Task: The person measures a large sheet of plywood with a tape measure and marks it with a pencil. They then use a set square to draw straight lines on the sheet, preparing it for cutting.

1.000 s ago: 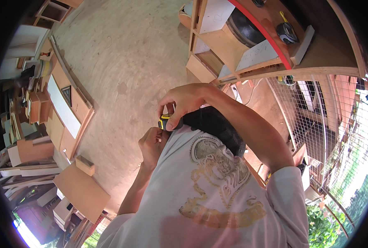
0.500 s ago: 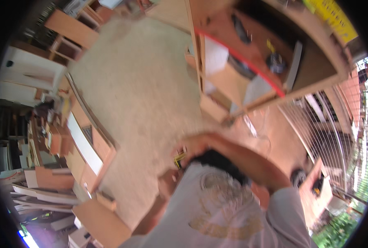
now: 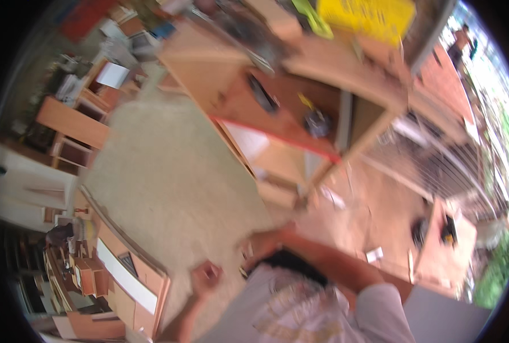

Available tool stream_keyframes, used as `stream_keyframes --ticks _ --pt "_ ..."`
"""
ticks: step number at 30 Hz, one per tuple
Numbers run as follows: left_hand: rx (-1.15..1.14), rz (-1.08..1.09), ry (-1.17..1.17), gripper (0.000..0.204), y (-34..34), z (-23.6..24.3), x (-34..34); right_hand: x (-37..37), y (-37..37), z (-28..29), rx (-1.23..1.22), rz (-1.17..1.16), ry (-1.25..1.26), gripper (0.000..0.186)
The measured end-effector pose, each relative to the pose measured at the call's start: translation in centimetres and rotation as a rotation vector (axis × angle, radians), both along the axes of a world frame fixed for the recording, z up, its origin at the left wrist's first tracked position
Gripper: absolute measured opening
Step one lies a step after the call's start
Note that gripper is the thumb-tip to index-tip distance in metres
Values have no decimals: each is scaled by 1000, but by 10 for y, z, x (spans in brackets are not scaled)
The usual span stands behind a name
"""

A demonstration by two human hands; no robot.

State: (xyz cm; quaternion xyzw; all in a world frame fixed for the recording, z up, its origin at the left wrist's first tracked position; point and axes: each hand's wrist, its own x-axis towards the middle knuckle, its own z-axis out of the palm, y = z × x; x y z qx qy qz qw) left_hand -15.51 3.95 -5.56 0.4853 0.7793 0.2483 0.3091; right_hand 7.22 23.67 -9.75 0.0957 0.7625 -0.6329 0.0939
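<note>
My left hand [image 3: 207, 276] is raised over the floor, apart from my body. Its fingers are curled inward; blur hides whether anything small is in them. My right hand [image 3: 261, 244] is bent in front of my waist, at the hem of my light grey shirt [image 3: 300, 303]. Its fingers close around a small yellow-and-black tape measure [image 3: 243, 272], mostly hidden beside the shirt. Black cloth [image 3: 294, 266] shows under the right wrist.
Ahead stands a wooden cabinet frame [image 3: 374, 128] with a red edge strip, tools on its board and a yellow sign [image 3: 369, 20] on top. Wood panels [image 3: 131, 286] lie at left. Power tools [image 3: 449, 230] rest at right near a wire fence. Concrete floor [image 3: 163, 166] lies between.
My view has swung, bringing the cabinet left and lower in it. My left hand has come away from my right hand and the shirt. My right hand stays at the waist.
</note>
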Motion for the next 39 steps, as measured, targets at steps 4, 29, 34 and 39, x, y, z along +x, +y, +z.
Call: stream_keyframes --ticks 4,29,34,39 --pt "135 -57 -50 21 124 13 -25 109 45 14 41 -643 95 49" --pt "-793 -1115 -485 98 128 -2 63 240 -345 -58 -425 -2283 -228 32" --pt "-728 -1366 11 109 105 49 107 235 -464 -57 -246 -2297 -372 24" --pt "-351 -1273 -137 69 102 56 157 196 -538 -37 -397 -2059 -109 17"
